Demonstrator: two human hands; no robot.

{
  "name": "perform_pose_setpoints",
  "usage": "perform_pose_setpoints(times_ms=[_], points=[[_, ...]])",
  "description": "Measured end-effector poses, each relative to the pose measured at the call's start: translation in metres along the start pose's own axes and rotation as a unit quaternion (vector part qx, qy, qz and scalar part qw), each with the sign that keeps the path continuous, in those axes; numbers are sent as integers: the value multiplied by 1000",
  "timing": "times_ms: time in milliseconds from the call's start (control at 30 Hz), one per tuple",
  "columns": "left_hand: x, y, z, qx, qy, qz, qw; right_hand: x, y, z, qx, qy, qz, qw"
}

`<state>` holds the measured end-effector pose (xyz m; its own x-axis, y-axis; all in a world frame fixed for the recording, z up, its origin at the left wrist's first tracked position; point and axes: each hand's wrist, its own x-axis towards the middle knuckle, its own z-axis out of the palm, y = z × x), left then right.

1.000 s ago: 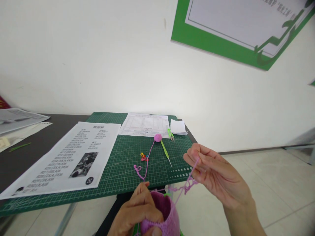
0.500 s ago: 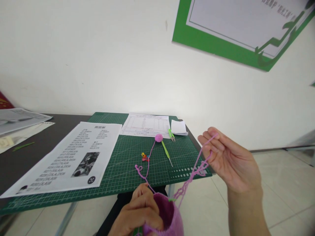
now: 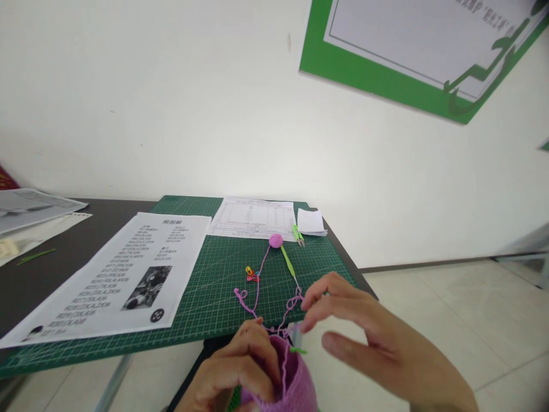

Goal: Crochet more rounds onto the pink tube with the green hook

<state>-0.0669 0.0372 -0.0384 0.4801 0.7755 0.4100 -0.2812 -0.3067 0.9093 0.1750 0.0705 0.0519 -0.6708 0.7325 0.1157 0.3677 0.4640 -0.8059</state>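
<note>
My left hand (image 3: 240,366) is closed on the rim of a purple crocheted piece (image 3: 300,389), shaped like a hollow pouch, at the bottom of the view. A small green stitch marker (image 3: 297,350) sits at its rim. My right hand (image 3: 364,332) is to the right of the piece, thumb and fingers apart, with nothing held. Loose purple yarn (image 3: 291,303) lies in loops on the mat's front edge by my right fingertips; whether they touch is unclear. One strand hangs into the pouch. A small purple ball (image 3: 275,241) rests farther back on the mat.
On the green cutting mat (image 3: 231,263) lie a green-handled crochet hook (image 3: 288,262), green thread snips (image 3: 298,235), colored stitch markers (image 3: 251,274), a printed pattern sheet (image 3: 115,274), a form (image 3: 253,217) and white paper slips (image 3: 311,222). More papers (image 3: 34,209) lie at far left.
My right hand has let go of the yarn it held up at the right and turned palm down, moving left and lower. The yarn has dropped onto the mat's front edge.
</note>
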Motion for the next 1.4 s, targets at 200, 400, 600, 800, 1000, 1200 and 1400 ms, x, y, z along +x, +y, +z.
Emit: perform_pose_setpoints(times_ms=[200, 400, 600, 800, 1000, 1200, 1400], points=[[2, 3, 1, 8, -3, -5, 1000, 14, -2, 11, 66, -101, -74, 990], [1, 10, -1, 42, 1, -14, 999, 24, 7, 20, 87, -83, -100, 988], [3, 17, 0, 202, 30, -6, 979, 18, 4, 26, 76, -40, -74, 994], [6, 17, 2, 265, 34, 15, 963, 13, -1, 24, 60, -22, -72, 995], [5, 14, 6, 225, 63, -19, 972, 11, -2, 24, 59, 2, -69, 996], [11, 14, 10, 212, 60, 22, 975, 10, -4, 26, 61, 12, -76, 995], [17, 15, 12, 271, 29, 68, 960, 11, -2, 25, 50, -1, -61, 997]])
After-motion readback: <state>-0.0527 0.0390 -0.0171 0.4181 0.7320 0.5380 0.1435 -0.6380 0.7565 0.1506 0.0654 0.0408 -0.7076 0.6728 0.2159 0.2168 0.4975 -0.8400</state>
